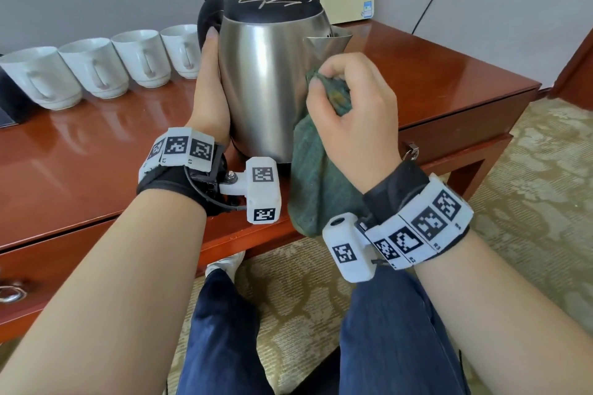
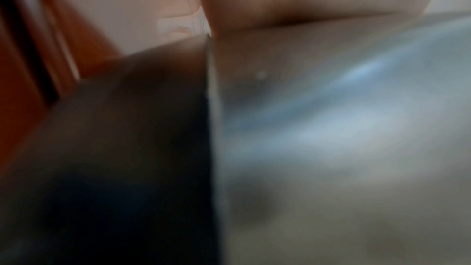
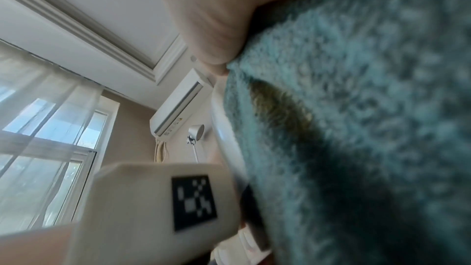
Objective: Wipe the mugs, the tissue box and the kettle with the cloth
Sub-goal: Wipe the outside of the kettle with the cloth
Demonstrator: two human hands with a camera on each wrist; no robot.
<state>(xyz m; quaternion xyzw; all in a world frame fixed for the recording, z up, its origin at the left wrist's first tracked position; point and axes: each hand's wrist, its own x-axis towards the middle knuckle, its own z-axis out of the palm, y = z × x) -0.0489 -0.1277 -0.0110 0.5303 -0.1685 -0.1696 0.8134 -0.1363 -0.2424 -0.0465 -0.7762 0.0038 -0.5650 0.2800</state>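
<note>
Right hand [image 1: 356, 112]: nearest the camera, fingers bunched round the green cloth [image 1: 321, 176], pressing it to the kettle's side below the spout.
Left hand [image 1: 210, 86]: fingers straight, palm flat on the opposite wall.
Kettle [image 1: 266, 83]: upright at the bench [image 1: 96, 144] front edge; smooth steel, likely slippery, so brace the body or take the black handle.
Cloth: soft, limp, tail hanging.
Mugs [image 1: 96, 67]: four in a row behind; probably breakable.

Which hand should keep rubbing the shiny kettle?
The right hand, probably. It already grips the green cloth against the kettle below the spout. The left hand lies flat on the kettle's other side, steadying it, and holds no cloth.
</note>
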